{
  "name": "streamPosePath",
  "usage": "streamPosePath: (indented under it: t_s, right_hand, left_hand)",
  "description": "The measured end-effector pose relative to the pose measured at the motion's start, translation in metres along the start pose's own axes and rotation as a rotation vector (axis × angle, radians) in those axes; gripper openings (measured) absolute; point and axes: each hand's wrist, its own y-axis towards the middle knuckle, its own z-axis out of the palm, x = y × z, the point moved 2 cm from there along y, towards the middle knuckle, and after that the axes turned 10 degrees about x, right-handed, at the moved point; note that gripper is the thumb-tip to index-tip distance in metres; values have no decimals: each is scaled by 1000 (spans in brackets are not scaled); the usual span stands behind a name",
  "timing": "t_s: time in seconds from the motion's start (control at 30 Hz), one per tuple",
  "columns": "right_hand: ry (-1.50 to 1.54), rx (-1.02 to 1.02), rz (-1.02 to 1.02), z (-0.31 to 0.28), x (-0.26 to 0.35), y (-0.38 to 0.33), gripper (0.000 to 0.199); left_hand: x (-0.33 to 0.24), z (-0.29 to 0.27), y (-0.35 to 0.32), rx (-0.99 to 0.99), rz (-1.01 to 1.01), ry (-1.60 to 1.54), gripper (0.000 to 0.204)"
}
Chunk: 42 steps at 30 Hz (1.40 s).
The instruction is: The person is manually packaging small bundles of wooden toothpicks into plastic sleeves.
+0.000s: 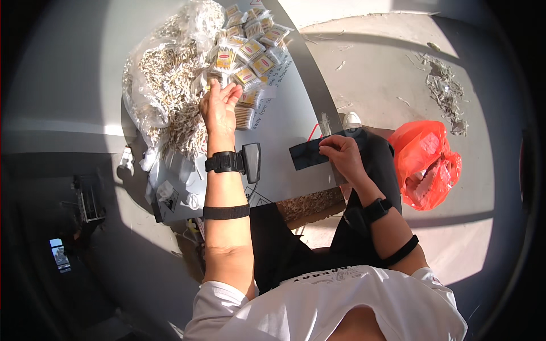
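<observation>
My left hand [219, 111] reaches over the table, palm partly up, thumb and fingers apart. Nothing shows in its grasp. Just beyond its fingertips lie several small clear packets [250, 50] of thin sticks that look like cotton swabs, with yellow and white labels. A bundle of sticks [244, 117] rests right beside this hand. To its left spreads a large heap of loose short sticks [170, 79], partly under clear plastic film. My right hand [343, 154] is pinched at the table's right edge, over a dark flat strip [307, 154]; what its fingertips hold, if anything, is too small to make out.
The grey table [296, 91] has printed lettering. A red plastic bag [426, 165] stands on the floor at the right, with scattered scraps [446, 94] beyond it. A cardboard box [313, 206] sits below the near edge. White cords [193, 200] lie at the table's near left.
</observation>
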Motion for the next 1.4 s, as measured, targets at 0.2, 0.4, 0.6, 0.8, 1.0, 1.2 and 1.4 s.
streamPosePath:
  t_s: [0.2, 0.4, 0.6, 0.8, 1.0, 1.2, 1.4]
  right_hand:
    - [91, -1, 41, -3, 0, 1, 9]
    - [54, 17, 31, -8, -12, 0, 10]
    - [-90, -84, -2, -8, -21, 5, 10]
    - [-140, -135, 1, -5, -19, 1, 10]
    - [-134, -122, -7, -6, -19, 1, 9]
    - [-201, -138, -20, -1, -19, 2, 9]
    - [-252, -155, -25, 1, -24, 0, 10]
  left_hand:
    - [40, -3, -135, 307, -97, 328, 20]
    - [8, -150, -179, -198, 322, 397, 6]
    - [-28, -300, -113, -291, 199, 830, 13]
    - [-7, -319, -53, -140, -66, 1293, 16]
    - [-4, -341, -43, -225, -152, 963, 10]
    - [-8, -334, -50, -202, 16, 1101, 10]
    - [-8, -337, -42, -182, -163, 1266, 11]
